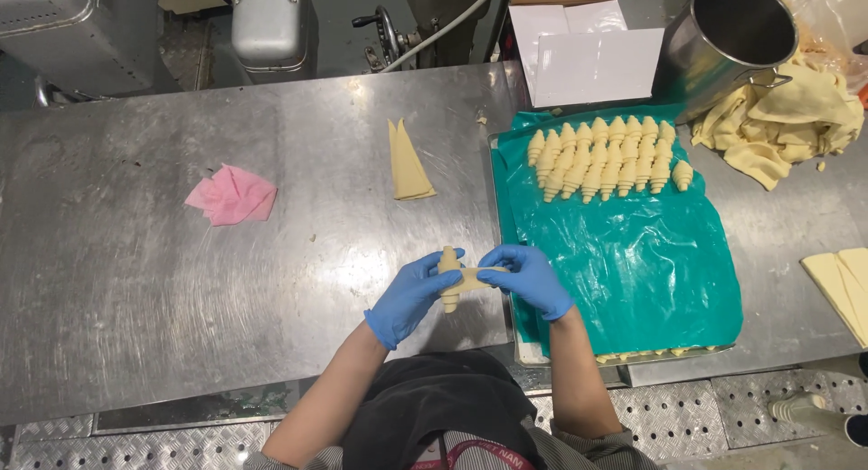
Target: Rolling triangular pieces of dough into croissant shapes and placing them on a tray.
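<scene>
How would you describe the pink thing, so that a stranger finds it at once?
On the long steel table, look at the left part, far from the green-lined tray. There lies a crumpled pink paper, alone. It is the only pink thing; everything else nearby is pale dough or metal.

left grip (411, 294) and right grip (531, 276) gloved blue, fingers curled, forearms bare

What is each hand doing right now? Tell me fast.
Left hand: closed around the rolled end of the dough piece.
Right hand: fingers pinching the dough's unrolled tip, beside the green-lined tray.
</scene>
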